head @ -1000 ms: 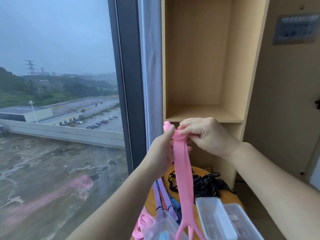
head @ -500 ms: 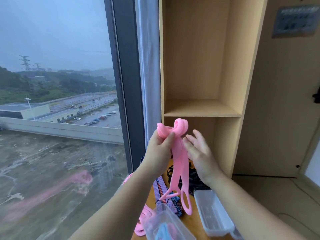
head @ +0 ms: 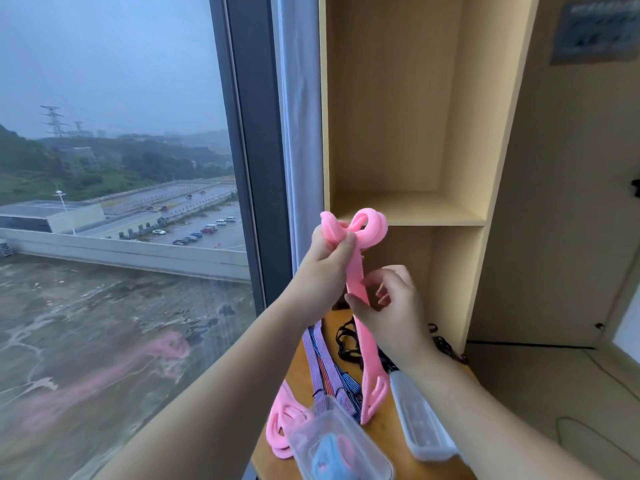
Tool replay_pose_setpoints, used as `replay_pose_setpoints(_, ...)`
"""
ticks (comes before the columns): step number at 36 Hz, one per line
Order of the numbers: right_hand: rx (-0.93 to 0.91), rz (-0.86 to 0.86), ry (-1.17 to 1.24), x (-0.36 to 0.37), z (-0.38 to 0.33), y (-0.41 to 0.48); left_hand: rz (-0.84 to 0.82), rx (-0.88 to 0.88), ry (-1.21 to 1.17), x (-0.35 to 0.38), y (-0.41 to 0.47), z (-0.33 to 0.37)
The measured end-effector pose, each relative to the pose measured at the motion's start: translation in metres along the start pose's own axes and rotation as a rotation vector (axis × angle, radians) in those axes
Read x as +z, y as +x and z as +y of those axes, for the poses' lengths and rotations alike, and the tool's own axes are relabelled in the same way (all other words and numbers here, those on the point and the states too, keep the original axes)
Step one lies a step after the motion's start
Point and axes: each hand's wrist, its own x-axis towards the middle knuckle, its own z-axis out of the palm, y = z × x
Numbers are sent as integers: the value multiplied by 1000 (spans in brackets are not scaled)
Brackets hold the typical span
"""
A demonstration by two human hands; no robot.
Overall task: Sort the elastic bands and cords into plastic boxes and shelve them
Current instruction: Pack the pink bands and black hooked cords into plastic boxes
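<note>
2-handed pinch on pink band (head: 355,271): left hand (head: 325,268) raised high, right hand (head: 391,313) lower.

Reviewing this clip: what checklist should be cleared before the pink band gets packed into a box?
1. Left hand grips the pink band just below its top loops: ok.
2. Right hand pinches the band lower down: ok.
3. Band fully gathered: not ok, its tail hangs down over the table.
4. Near clear box open to receive it: cannot tell.
5. Shelf board free for a box: ok.
6. Black cords and striped bands sorted: not ok, both lie on the table.
</note>
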Motion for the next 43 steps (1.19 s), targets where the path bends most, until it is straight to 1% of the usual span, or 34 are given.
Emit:
replay_pose_setpoints(2,34,-12,31,2,-1,0,-10,-10,-21,1,1,0)
replay_pose_setpoints(4,148,-72,109,5,-2,2,-22,-23,-60,1,1,0)
replay_pose_setpoints(6,211,-96,185,7,-1,4,-29,-33,-80,1,3,1)
replay_pose_setpoints(9,245,-69,200,8,1,9,-32,-39,-45,-1,5,0)
replay_pose_setpoints(13,273,-100,260,8,3,10,-35,-33,-9,-7,6,1)
replay_pose_setpoints(17,293,-124,297,6,2,9,-32,-28,-36,-11,7,1)
replay_pose_setpoints(21,372,-146,402,4,2,6,-37,-6,-93,-10,6,-1)
replay_pose_setpoints(25,329,-167,292,4,2,3,-3,-9,-159,-7,5,0)
replay_pose_setpoints(30,442,-270,518,-2,-2,5,12,22,-198,-5,4,-2)
replay_pose_setpoints(32,433,-322,531,-4,-3,6,22,60,-190,-4,3,-4)
replay_pose_setpoints(34,402,-353,528,-6,-3,6,57,117,-105,-4,2,-6)
replay_pose_setpoints(36,415,-339,577,-9,-5,10,81,203,118,-8,1,-11)
replay_pose_setpoints(38,456,-317,648,-12,-9,16,38,323,381,-12,-2,-17)
replay_pose_setpoints(39,489,-313,675,-14,-10,19,2,380,469,-12,-3,-19)
replay_pose_setpoints(43,618,-301,717,-19,-10,27,-72,517,698,-15,-5,-23)
